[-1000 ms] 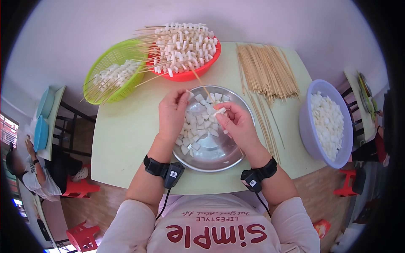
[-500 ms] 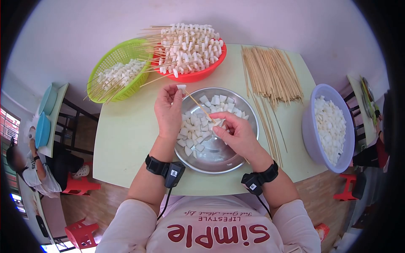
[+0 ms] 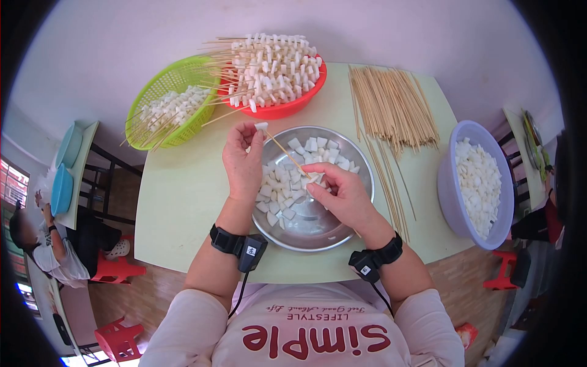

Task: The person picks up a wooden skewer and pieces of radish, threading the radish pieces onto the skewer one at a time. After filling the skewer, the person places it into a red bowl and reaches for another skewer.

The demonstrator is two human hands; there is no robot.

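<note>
Between the thumb and fingers of my left hand (image 3: 243,160) is a small white chunk (image 3: 261,126), held above the bowl's far left rim. My right hand (image 3: 343,192) grips a thin bamboo skewer (image 3: 284,150), which slants up to the left with its tip right at that chunk. White pieces (image 3: 313,178) show at the right fingertips, partly hidden by them. Beneath both hands stands a round steel bowl (image 3: 306,238), with many loose white chunks (image 3: 279,186) heaped mostly in its left and far parts.
Loaded skewers (image 3: 275,70) are piled on a red basin (image 3: 284,111). Left of it, a green basket (image 3: 139,110) holds more. Bare skewers (image 3: 394,110) lie at the back right, beside a purple tub (image 3: 449,202) of white chunks. Another person (image 3: 58,251) sits at far left.
Both hands keep nearly the same pose, with the skewer tip still at the white chunk. At far left, the other person's hands have moved slightly.
</note>
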